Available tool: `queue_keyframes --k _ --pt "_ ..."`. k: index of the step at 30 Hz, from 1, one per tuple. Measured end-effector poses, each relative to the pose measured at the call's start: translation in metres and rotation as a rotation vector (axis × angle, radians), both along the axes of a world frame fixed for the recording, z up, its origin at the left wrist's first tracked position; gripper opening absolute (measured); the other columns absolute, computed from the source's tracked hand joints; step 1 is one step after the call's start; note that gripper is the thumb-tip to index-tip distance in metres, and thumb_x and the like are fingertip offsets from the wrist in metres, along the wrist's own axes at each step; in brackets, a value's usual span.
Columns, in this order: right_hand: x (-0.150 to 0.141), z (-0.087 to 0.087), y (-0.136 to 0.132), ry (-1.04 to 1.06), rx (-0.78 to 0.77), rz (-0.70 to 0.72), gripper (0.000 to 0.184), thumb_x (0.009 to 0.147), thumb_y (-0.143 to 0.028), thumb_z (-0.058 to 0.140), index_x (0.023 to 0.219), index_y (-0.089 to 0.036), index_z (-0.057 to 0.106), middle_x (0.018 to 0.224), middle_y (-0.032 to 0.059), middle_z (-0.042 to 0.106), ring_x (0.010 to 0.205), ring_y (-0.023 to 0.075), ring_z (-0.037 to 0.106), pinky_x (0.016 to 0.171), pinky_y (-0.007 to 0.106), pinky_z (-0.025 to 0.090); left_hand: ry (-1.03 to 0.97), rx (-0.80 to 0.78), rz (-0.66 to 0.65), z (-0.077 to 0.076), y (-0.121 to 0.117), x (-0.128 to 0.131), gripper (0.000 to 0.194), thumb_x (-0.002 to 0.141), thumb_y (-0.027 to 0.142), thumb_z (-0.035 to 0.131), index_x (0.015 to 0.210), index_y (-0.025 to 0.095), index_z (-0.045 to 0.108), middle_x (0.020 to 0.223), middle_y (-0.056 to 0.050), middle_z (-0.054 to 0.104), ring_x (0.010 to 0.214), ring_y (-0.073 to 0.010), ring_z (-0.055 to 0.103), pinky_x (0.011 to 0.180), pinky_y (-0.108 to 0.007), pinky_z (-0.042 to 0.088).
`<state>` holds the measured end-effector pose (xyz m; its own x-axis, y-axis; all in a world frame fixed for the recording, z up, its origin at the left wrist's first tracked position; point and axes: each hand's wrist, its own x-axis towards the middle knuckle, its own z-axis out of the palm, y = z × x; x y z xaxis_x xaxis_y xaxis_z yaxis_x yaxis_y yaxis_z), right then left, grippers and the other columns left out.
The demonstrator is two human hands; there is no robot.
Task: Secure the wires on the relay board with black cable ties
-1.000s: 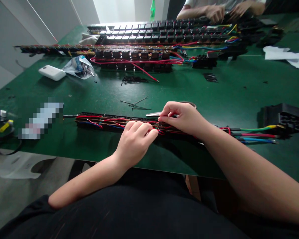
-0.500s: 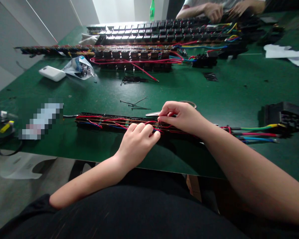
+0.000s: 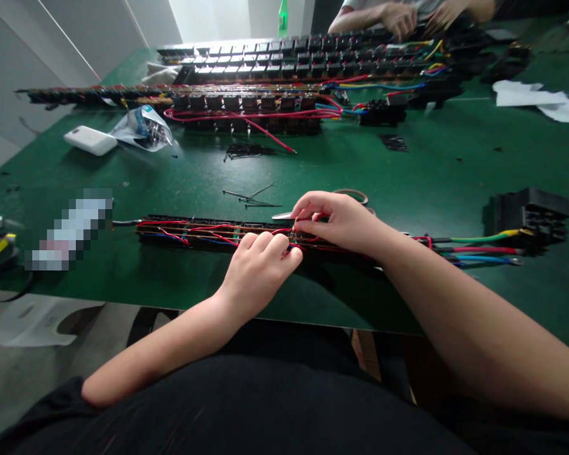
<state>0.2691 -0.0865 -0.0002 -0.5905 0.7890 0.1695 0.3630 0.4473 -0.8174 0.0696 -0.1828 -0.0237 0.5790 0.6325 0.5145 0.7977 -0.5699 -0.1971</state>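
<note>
A long black strip point(image 3: 203, 232) with red, blue and copper-coloured conductors along its top lies across the table in front of me. My left hand point(image 3: 258, 268) is closed over its near side, fingers curled down on the wiring, the fingertips hidden. Just right of it, my right hand point(image 3: 334, 221) hovers over the strip with thumb and index finger pinched; anything between them is too small to make out. Scissors point(image 3: 282, 217) lie behind the right hand, which partly covers them. Several loose black cable ties point(image 3: 253, 198) are spread beyond the strip.
Several similar wired strips point(image 3: 246, 104) lie farther back. A black block point(image 3: 526, 218) with coloured leads sits at the right. Beyond are cable-tie piles point(image 3: 249, 150), a plastic bag point(image 3: 145, 129), a white case point(image 3: 90, 140) and paper point(image 3: 535, 100). Another person's hands point(image 3: 398, 22) work at the far edge.
The whole view has shifted slightly, so things appear a little farther left. Both hands stay at nearly the same place on the strip, the right one slightly closer to the left.
</note>
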Motion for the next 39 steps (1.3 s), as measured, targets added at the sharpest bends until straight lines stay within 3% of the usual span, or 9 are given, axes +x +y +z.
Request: queue_keyframes --k 6,14,22,27,31,39 --pt "0.0008 0.0022 0.0005 -0.024 0.021 0.043 0.014 0.086 -0.033 0.071 0.088 -0.019 0.070 0.087 0.0043 0.077 0.079 0.0173 0.069 0.070 0.031 0.053 -0.097 -0.086 -0.055 -0.0019 -0.0003 -0.0021 0.014 0.103 0.019 0.057 0.101 0.022 0.071 0.102 -0.001 0.073 0.088 -0.0164 0.061 0.080 -0.030 0.045" --pt "-0.0006 0.0050 -0.0033 -0.105 0.070 0.102 0.022 0.088 -0.036 0.072 0.099 -0.017 0.076 0.088 0.0050 0.077 0.078 0.0164 0.068 0.071 0.029 0.052 -0.144 -0.127 -0.089 -0.0012 -0.0011 -0.0009 0.016 0.103 0.019 0.058 0.096 0.021 0.072 0.099 0.000 0.075 0.087 -0.0174 0.062 0.080 -0.032 0.044" --pt "-0.0007 0.0022 -0.0020 -0.110 0.142 0.093 0.012 0.088 -0.030 0.070 0.084 -0.019 0.073 0.085 0.0043 0.075 0.079 0.0171 0.066 0.073 0.030 0.049 -0.195 -0.143 -0.124 -0.0014 -0.0010 -0.0010 0.018 0.101 0.013 0.056 0.097 0.021 0.071 0.103 0.001 0.076 0.089 -0.0169 0.062 0.081 -0.031 0.045" --pt "0.0002 0.0012 -0.0024 -0.101 0.148 0.104 0.016 0.090 -0.031 0.070 0.096 -0.017 0.076 0.087 0.0051 0.076 0.076 0.0162 0.066 0.069 0.029 0.050 -0.190 -0.154 -0.119 -0.0028 -0.0011 -0.0015 0.018 0.102 0.015 0.055 0.098 0.022 0.072 0.104 0.000 0.076 0.089 -0.0168 0.063 0.082 -0.032 0.048" --pt "0.0006 0.0022 -0.0023 -0.076 0.167 0.129 0.014 0.090 -0.030 0.070 0.093 -0.019 0.077 0.091 0.0061 0.077 0.082 0.0178 0.068 0.075 0.031 0.052 -0.194 -0.177 -0.116 -0.0024 -0.0017 -0.0008 0.018 0.103 0.016 0.055 0.099 0.022 0.072 0.105 -0.001 0.076 0.089 -0.0166 0.064 0.083 -0.032 0.048" --pt "0.0035 0.0054 -0.0001 -0.014 0.162 0.180 0.010 0.088 -0.030 0.072 0.085 -0.021 0.077 0.089 0.0055 0.077 0.083 0.0185 0.069 0.077 0.033 0.055 -0.288 -0.263 -0.006 -0.0046 -0.0023 -0.0001 0.027 0.106 0.024 0.049 0.094 0.019 0.073 0.080 -0.003 0.071 0.076 -0.0159 0.064 0.071 -0.028 0.046"
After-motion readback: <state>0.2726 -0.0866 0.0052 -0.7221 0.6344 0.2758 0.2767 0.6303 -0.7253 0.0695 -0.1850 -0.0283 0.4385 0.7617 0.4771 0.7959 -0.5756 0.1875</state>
